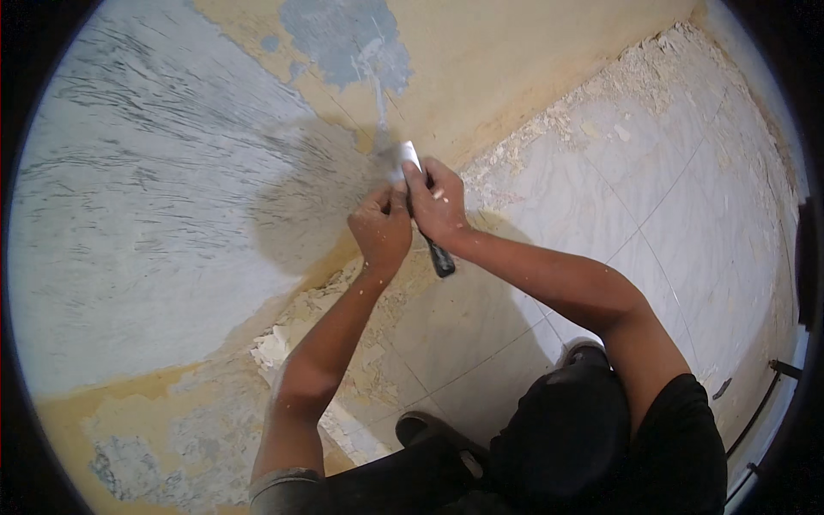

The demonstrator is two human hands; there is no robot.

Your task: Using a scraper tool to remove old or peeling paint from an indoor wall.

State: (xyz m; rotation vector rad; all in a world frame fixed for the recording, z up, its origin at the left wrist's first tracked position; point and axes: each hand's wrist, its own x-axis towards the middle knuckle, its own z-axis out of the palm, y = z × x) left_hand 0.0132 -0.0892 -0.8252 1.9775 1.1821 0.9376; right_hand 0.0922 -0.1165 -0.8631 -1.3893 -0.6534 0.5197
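My right hand (441, 199) is closed around a scraper (443, 261) with a black handle, whose end sticks out below the hand; its pale metal blade points up toward the wall. Close beside it, my left hand (383, 232) has its fingers bent at the blade's lower left edge; whether they grip the blade is hard to tell. Light flakes cling to both hands. In front of them is a wall (161, 193) with a scored whitish surface, yellow paint (515, 58) and a bare blue-grey patch (347, 38).
Paint flakes and rubble (547, 129) lie along the foot of the wall on a tiled floor (637, 193). More peeled pieces (273, 347) are heaped near my left forearm. My shoe (418, 428) rests on the tiles. A dark cable (756, 412) runs at the far right.
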